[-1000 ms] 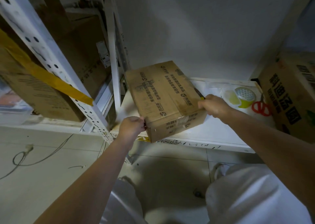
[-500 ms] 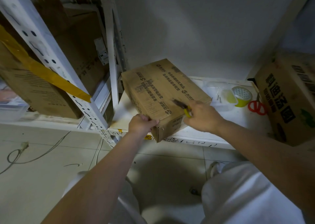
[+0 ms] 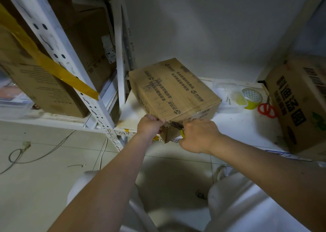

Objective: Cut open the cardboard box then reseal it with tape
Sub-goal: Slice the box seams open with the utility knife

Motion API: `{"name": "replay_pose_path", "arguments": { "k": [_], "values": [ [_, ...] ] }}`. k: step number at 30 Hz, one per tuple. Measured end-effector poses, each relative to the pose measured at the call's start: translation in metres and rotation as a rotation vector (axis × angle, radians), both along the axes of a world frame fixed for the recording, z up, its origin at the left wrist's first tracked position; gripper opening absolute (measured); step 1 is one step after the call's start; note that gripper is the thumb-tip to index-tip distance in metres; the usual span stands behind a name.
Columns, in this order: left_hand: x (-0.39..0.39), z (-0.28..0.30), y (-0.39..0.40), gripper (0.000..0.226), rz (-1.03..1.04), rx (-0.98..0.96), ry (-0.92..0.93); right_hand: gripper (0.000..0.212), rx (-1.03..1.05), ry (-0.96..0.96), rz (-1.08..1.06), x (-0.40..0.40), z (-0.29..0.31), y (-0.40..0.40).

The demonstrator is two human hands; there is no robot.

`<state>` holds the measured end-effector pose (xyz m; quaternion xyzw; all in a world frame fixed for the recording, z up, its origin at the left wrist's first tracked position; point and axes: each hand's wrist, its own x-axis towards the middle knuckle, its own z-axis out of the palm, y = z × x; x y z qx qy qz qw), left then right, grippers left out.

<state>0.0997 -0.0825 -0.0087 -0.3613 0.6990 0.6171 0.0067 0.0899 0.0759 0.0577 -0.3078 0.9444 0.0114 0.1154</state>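
Observation:
A brown cardboard box (image 3: pixel 173 88) with black printed text lies tilted on the low white shelf (image 3: pixel 243 127), its near corner over the shelf's front edge. My left hand (image 3: pixel 150 125) grips that near lower edge of the box. My right hand (image 3: pixel 198 134) holds a yellow-handled utility knife (image 3: pixel 178 128), whose dark blade lies against the box's near corner, right beside my left fingers. A roll of tape (image 3: pixel 251 97) with a yellow-green core lies further right on the shelf.
Red-handled scissors (image 3: pixel 267 109) lie next to the tape, with a clear plastic tray (image 3: pixel 224 90) behind it. A large printed carton (image 3: pixel 299 104) stands at the shelf's right end. White rack uprights (image 3: pixel 120 69) and more cartons (image 3: pixel 40 88) fill the left. Cables (image 3: pixel 40 154) trail on the tiled floor.
My right hand came from the box's right side down to its near corner, bringing the knife blade there. My left hand shifted right along the near edge. The box settled lower.

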Motion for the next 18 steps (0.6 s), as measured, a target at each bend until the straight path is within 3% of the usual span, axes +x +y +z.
{"name": "replay_pose_path", "arguments": {
  "k": [8,18],
  "values": [
    [0.003,0.000,0.001,0.016,0.021,0.009,0.014,0.020,0.087,-0.090,-0.047,0.002,0.003,-0.017],
    [0.003,-0.002,0.000,0.021,0.049,0.022,0.014,0.016,0.267,-0.207,0.044,-0.006,0.018,-0.033]
  ]
}}
